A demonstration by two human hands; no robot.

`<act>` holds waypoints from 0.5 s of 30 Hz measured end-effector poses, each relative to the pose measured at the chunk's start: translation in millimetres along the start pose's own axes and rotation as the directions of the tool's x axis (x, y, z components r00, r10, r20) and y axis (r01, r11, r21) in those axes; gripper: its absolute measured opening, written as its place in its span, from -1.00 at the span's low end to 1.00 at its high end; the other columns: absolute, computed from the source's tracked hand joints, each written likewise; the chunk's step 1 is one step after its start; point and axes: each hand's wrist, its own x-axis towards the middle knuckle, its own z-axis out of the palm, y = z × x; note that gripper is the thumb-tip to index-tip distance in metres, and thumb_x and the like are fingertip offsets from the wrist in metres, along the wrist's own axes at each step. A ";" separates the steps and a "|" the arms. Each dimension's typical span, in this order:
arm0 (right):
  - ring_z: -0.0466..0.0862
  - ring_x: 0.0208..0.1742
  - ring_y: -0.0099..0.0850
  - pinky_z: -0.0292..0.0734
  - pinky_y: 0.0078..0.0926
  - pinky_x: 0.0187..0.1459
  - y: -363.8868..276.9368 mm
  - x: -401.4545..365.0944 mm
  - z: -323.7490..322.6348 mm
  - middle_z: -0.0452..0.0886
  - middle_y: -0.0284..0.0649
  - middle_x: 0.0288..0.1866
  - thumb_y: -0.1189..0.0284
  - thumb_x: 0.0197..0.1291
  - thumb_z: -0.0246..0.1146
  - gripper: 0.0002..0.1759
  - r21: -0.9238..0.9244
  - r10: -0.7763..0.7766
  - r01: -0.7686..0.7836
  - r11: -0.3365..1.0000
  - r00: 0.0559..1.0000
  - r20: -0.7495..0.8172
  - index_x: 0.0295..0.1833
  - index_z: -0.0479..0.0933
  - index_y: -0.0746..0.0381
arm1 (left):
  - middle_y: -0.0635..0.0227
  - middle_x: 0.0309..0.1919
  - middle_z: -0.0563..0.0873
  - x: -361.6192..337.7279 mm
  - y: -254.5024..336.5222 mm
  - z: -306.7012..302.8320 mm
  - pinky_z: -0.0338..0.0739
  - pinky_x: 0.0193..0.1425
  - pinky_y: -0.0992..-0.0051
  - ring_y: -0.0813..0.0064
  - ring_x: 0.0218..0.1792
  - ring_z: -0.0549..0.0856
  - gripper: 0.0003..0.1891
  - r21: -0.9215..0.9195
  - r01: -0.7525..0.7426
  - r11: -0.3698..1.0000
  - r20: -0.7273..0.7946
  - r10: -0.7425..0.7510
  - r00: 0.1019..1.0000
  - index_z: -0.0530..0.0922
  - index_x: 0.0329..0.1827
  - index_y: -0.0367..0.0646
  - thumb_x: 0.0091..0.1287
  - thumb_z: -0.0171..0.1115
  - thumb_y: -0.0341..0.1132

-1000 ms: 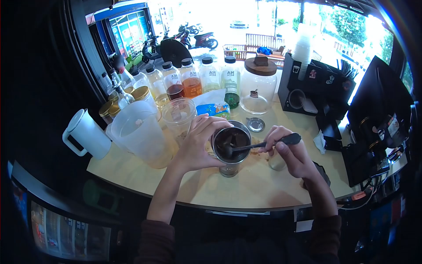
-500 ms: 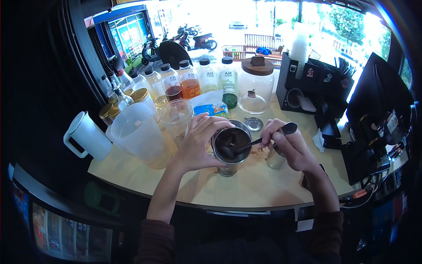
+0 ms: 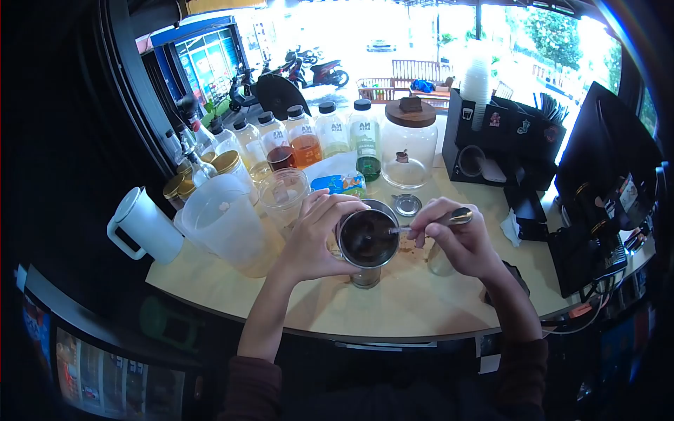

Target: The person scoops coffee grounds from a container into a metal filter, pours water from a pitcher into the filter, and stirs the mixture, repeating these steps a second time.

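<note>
My left hand (image 3: 317, 238) is wrapped round a metal cup (image 3: 366, 269), thumb on the near side and fingers over the far side. Dark brown liquid (image 3: 365, 237) fills the cup's inside, with a few light reflections on it. In my right hand (image 3: 461, 241) a metal spoon (image 3: 460, 215) is pinched between thumb and fingers. Its handle sticks out to the right, and its other end points into the cup at the right rim. Partly hidden behind my right hand stands a clear cup (image 3: 439, 262). A small round metal lid (image 3: 406, 205) lies beyond the cup.
Left of my hands stand a frosted pitcher (image 3: 225, 217), a clear tub (image 3: 283, 189) and a white jug (image 3: 146, 228). Several bottles (image 3: 306, 147) and a wooden-lidded jar (image 3: 408, 151) line the back. Right are a black organizer (image 3: 460, 133) and a monitor (image 3: 597, 154).
The spoon has turned in my right hand: its handle now shows shiny metal rather than dark, and less of it reaches into the cup. The view has shifted slightly.
</note>
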 end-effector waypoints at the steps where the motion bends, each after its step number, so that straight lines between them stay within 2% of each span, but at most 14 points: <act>1: 0.65 -0.30 -0.52 0.53 -0.59 -0.25 0.3 -1.3 0.1 0.64 -0.21 -0.27 0.50 0.37 0.16 -0.88 0.002 0.003 -0.003 1.000 1.000 -0.001 -0.18 0.54 0.34 | 0.43 0.03 0.62 -1.1 -0.5 -0.4 0.18 0.42 0.10 0.35 0.12 0.58 -0.19 -0.001 0.007 1.000 -0.002 -0.007 1.000 0.47 0.14 0.04 -0.30 0.64 -0.10; 4: 0.68 -0.33 -0.49 0.55 -0.57 -0.28 0.3 -2.1 3.7 0.67 -0.19 -0.29 0.52 0.30 0.23 -0.90 -0.088 -0.016 0.017 0.996 1.000 0.012 -0.14 0.58 0.34 | 0.42 0.01 0.63 -3.6 -3.5 -2.0 0.19 0.40 0.12 0.34 0.12 0.59 -0.19 -0.002 0.022 1.000 -0.013 -0.022 1.000 0.47 0.13 0.04 -0.29 0.64 -0.08; 6: 0.67 -0.36 -0.49 0.56 -0.56 -0.29 -0.3 -0.1 9.3 0.67 -0.20 -0.31 0.53 0.26 0.27 -0.89 -0.169 -0.135 0.122 0.978 0.989 -0.065 -0.13 0.60 0.32 | 0.42 0.01 0.63 -3.4 -4.0 -2.4 0.20 0.39 0.13 0.34 0.12 0.59 -0.19 -0.011 0.025 1.000 -0.017 -0.026 1.000 0.48 0.13 0.04 -0.29 0.64 -0.08; 7: 0.67 -0.36 -0.49 0.56 -0.56 -0.29 -2.3 -0.9 8.8 0.67 -0.20 -0.31 0.53 0.26 0.27 -0.89 -0.170 -0.130 0.117 0.979 0.989 -0.066 -0.13 0.60 0.32 | 0.41 0.01 0.63 -2.9 -2.9 -3.2 0.22 0.36 0.16 0.34 0.11 0.59 -0.20 -0.006 0.041 0.999 -0.013 -0.041 0.999 0.48 0.12 0.04 -0.29 0.63 -0.06; 9: 0.68 -0.34 -0.44 0.58 -0.53 -0.29 -8.0 -1.9 6.8 0.67 -0.20 -0.30 0.53 0.24 0.30 -0.86 -0.242 -0.099 0.110 0.964 0.994 0.055 -0.10 0.61 0.31 | 0.41 0.01 0.63 -2.8 -2.1 -3.4 0.24 0.33 0.19 0.34 0.10 0.60 -0.20 0.000 0.058 0.998 -0.011 -0.058 0.998 0.48 0.11 0.04 -0.29 0.63 -0.04; 10: 0.68 -0.34 -0.44 0.58 -0.53 -0.29 -9.3 -2.8 8.1 0.67 -0.20 -0.30 0.53 0.24 0.30 -0.86 -0.243 -0.101 0.111 0.964 0.993 0.055 -0.10 0.61 0.31 | 0.42 -0.01 0.64 -2.2 -1.2 -2.1 0.26 0.28 0.22 0.35 0.06 0.60 -0.20 0.020 0.064 0.998 -0.029 -0.063 0.998 0.48 0.11 0.03 -0.29 0.63 -0.02; 12: 0.69 -0.30 -0.38 0.60 -0.47 -0.29 -11.9 -7.0 12.0 0.65 -0.21 -0.26 0.54 0.15 0.34 -0.72 -0.433 -0.211 0.235 0.870 0.972 0.104 0.00 0.58 0.29 | 0.42 -0.02 0.64 -0.3 0.8 -1.2 0.28 0.23 0.25 0.35 0.03 0.61 -0.21 0.038 0.065 0.997 -0.046 -0.063 0.997 0.49 0.10 0.03 -0.29 0.62 0.00; 13: 0.69 -0.30 -0.38 0.60 -0.47 -0.29 -10.8 -7.4 13.3 0.65 -0.21 -0.26 0.54 0.15 0.34 -0.72 -0.436 -0.212 0.235 0.869 0.972 0.101 0.00 0.58 0.29 | 0.43 -0.05 0.64 1.1 2.6 -2.3 0.29 0.18 0.27 0.36 -0.03 0.61 -0.22 0.049 0.066 0.997 -0.042 -0.064 0.997 0.49 0.09 0.02 -0.28 0.62 0.01; 15: 0.68 -0.28 -0.33 0.63 -0.41 -0.29 -5.3 -7.6 16.8 0.63 -0.21 -0.23 0.54 0.02 0.38 -0.54 -0.565 -0.380 0.464 0.683 0.885 0.268 0.10 0.52 0.29 | 0.45 -0.07 0.64 3.4 4.2 -2.6 0.30 0.13 0.28 0.37 -0.08 0.61 -0.22 0.061 0.064 0.996 -0.038 -0.062 0.997 0.50 0.08 0.01 -0.28 0.61 0.03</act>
